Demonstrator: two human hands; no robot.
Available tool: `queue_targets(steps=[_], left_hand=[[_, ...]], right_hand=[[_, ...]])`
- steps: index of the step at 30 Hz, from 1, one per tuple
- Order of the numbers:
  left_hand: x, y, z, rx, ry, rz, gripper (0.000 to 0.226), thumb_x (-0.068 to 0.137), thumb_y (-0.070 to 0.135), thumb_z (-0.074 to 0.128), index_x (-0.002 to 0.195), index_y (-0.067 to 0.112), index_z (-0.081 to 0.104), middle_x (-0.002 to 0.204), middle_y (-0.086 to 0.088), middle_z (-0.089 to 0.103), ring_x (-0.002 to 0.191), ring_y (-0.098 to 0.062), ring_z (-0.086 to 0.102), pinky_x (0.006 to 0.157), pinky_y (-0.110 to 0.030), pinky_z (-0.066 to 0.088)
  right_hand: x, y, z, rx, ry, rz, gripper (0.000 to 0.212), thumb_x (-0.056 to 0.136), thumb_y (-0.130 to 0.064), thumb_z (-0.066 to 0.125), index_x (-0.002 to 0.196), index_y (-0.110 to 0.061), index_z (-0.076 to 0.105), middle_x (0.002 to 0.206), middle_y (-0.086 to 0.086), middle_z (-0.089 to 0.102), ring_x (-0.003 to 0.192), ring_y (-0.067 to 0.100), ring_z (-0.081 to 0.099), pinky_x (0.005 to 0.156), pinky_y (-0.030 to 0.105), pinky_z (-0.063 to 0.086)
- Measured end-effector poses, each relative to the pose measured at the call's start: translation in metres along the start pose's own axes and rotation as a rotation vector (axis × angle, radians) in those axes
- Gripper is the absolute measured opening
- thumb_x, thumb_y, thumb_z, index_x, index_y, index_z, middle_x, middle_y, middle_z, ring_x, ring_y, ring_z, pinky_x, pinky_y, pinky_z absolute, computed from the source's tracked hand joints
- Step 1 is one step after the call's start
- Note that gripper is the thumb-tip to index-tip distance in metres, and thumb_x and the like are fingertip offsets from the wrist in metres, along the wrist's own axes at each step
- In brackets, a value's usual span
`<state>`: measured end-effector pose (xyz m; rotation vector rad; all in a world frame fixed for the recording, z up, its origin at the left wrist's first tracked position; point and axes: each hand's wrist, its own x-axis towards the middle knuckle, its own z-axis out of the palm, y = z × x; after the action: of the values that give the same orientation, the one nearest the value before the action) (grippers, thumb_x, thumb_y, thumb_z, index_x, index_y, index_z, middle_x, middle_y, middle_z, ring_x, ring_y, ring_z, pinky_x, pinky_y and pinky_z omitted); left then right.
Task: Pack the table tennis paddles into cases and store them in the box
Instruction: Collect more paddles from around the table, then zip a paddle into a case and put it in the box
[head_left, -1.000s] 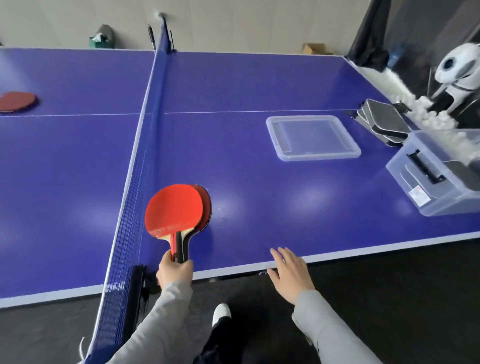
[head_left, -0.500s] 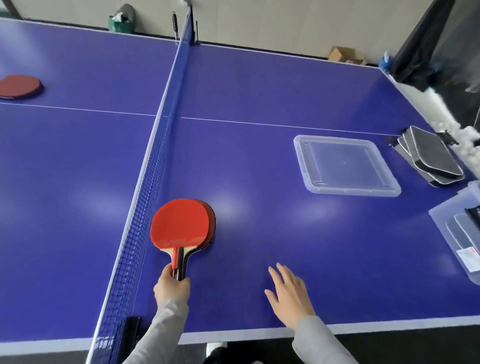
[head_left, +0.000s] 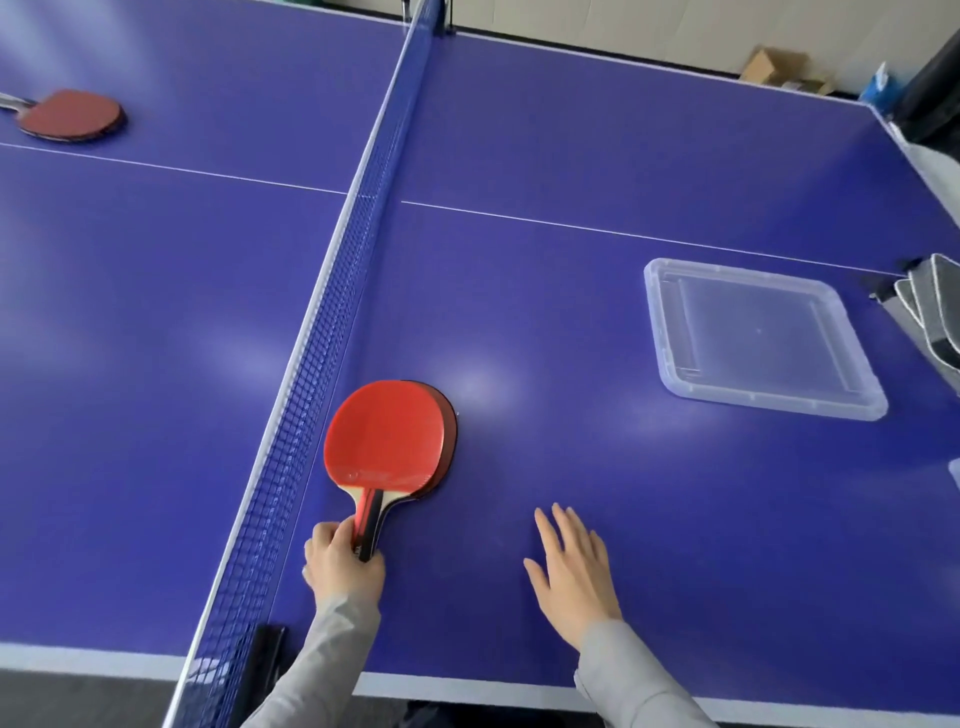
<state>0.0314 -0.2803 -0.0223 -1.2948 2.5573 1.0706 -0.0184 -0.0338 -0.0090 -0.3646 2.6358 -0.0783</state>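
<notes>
Two red paddles (head_left: 387, 434) lie stacked on the blue table just right of the net, handles pointing toward me. My left hand (head_left: 340, 564) is closed around their handles. My right hand (head_left: 574, 574) hovers flat over the table to the right, fingers spread, holding nothing. Another red paddle (head_left: 72, 114) lies at the far left across the net. Grey paddle cases (head_left: 935, 312) are stacked at the right edge, partly cut off. The storage box is out of frame apart from a sliver at the right edge.
A clear plastic lid (head_left: 761, 338) lies upside down on the right half of the table. The net (head_left: 332, 332) runs from the near edge to the far edge. Cardboard and dark objects sit beyond the far right corner.
The view has moved forward and left over the table, so the clear box has slid out of frame. Both hands now lie farther over the table; the left keeps hold of the paddle handles.
</notes>
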Motion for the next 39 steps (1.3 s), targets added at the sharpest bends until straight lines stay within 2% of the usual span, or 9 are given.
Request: queue_targets(steps=[5, 15, 20, 23, 26, 28, 29, 31, 39], left_hand=[[0.003, -0.001, -0.001, 0.026, -0.047, 0.029, 0.042, 0.068, -0.001, 0.074, 0.109, 0.001, 0.064, 0.105, -0.018, 0.053, 0.1, -0.037, 0.048, 0.09, -0.046, 0.04], [-0.015, 0.004, -0.014, 0.139, -0.072, 0.1, 0.088, 0.07, 0.033, 0.082, 0.142, 0.01, 0.037, 0.133, -0.01, 0.047, 0.123, -0.03, 0.044, 0.098, -0.046, 0.039], [-0.04, 0.012, -0.019, 0.264, 0.029, 0.417, 0.084, 0.063, 0.03, 0.086, 0.135, 0.006, 0.05, 0.138, -0.012, 0.05, 0.124, -0.034, 0.049, 0.091, -0.051, 0.044], [-0.052, 0.031, -0.014, 0.357, -0.003, 0.755, 0.07, 0.064, 0.044, 0.075, 0.119, 0.002, 0.064, 0.123, -0.013, 0.063, 0.115, -0.029, 0.055, 0.086, -0.041, 0.049], [-0.059, 0.06, -0.004, 0.482, -0.119, 0.931, 0.08, 0.046, 0.046, 0.09, 0.111, 0.005, 0.07, 0.12, -0.01, 0.066, 0.108, -0.025, 0.066, 0.084, -0.034, 0.053], [-0.063, 0.084, 0.003, 0.583, -0.239, 0.93, 0.085, 0.063, 0.049, 0.082, 0.132, 0.008, 0.055, 0.142, -0.008, 0.048, 0.128, -0.023, 0.051, 0.1, -0.034, 0.045], [-0.063, 0.093, 0.011, 0.635, -0.282, 0.942, 0.083, 0.081, 0.052, 0.065, 0.146, 0.012, 0.033, 0.156, -0.004, 0.026, 0.142, -0.021, 0.029, 0.114, -0.033, 0.027], [-0.064, 0.111, 0.025, 0.721, -0.342, 0.922, 0.075, 0.095, 0.054, 0.036, 0.152, 0.018, 0.002, 0.16, 0.003, -0.004, 0.148, -0.015, -0.003, 0.119, -0.033, 0.001], [-0.104, 0.162, 0.066, 0.828, -0.307, 0.983, 0.073, 0.096, 0.056, 0.03, 0.152, 0.017, 0.003, 0.161, 0.002, -0.002, 0.148, -0.014, -0.003, 0.12, -0.036, 0.001]], right_hand=[[0.004, 0.003, 0.005, -0.021, -0.041, -0.015, 0.061, 0.101, -0.045, 0.026, 0.153, -0.023, 0.003, 0.162, 0.003, -0.002, 0.149, 0.021, -0.005, 0.12, 0.042, 0.008], [0.004, 0.006, 0.007, -0.011, -0.073, -0.018, 0.061, 0.101, -0.044, 0.027, 0.153, -0.023, 0.003, 0.162, 0.003, -0.006, 0.149, 0.021, -0.008, 0.12, 0.04, 0.01], [-0.003, 0.012, 0.001, -0.001, -0.062, 0.007, 0.061, 0.101, -0.044, 0.027, 0.153, -0.024, 0.002, 0.162, 0.002, -0.005, 0.149, 0.02, -0.006, 0.12, 0.04, 0.009], [-0.012, 0.02, -0.004, 0.005, -0.051, 0.033, 0.06, 0.101, -0.044, 0.026, 0.153, -0.024, 0.002, 0.162, 0.001, -0.003, 0.149, 0.019, -0.005, 0.12, 0.04, 0.009], [-0.024, 0.034, -0.011, 0.019, -0.031, 0.077, 0.06, 0.101, -0.043, 0.025, 0.153, -0.023, 0.001, 0.162, 0.0, -0.002, 0.149, 0.019, -0.005, 0.12, 0.04, 0.008], [-0.032, 0.046, -0.015, 0.028, -0.01, 0.107, 0.06, 0.101, -0.042, 0.025, 0.153, -0.023, 0.001, 0.162, 0.001, -0.001, 0.149, 0.019, -0.004, 0.12, 0.04, 0.008], [-0.038, 0.052, -0.017, 0.035, 0.001, 0.125, 0.06, 0.101, -0.042, 0.026, 0.153, -0.023, 0.002, 0.162, 0.001, 0.0, 0.149, 0.019, -0.004, 0.12, 0.04, 0.008], [-0.048, 0.068, -0.022, 0.045, 0.026, 0.158, 0.06, 0.101, -0.042, 0.026, 0.153, -0.023, 0.002, 0.162, 0.002, 0.001, 0.149, 0.019, -0.003, 0.12, 0.041, 0.009], [-0.082, 0.133, -0.038, 0.076, 0.143, 0.229, 0.06, 0.101, -0.041, 0.029, 0.153, -0.021, 0.006, 0.161, 0.003, 0.006, 0.149, 0.02, 0.001, 0.119, 0.042, 0.012]])
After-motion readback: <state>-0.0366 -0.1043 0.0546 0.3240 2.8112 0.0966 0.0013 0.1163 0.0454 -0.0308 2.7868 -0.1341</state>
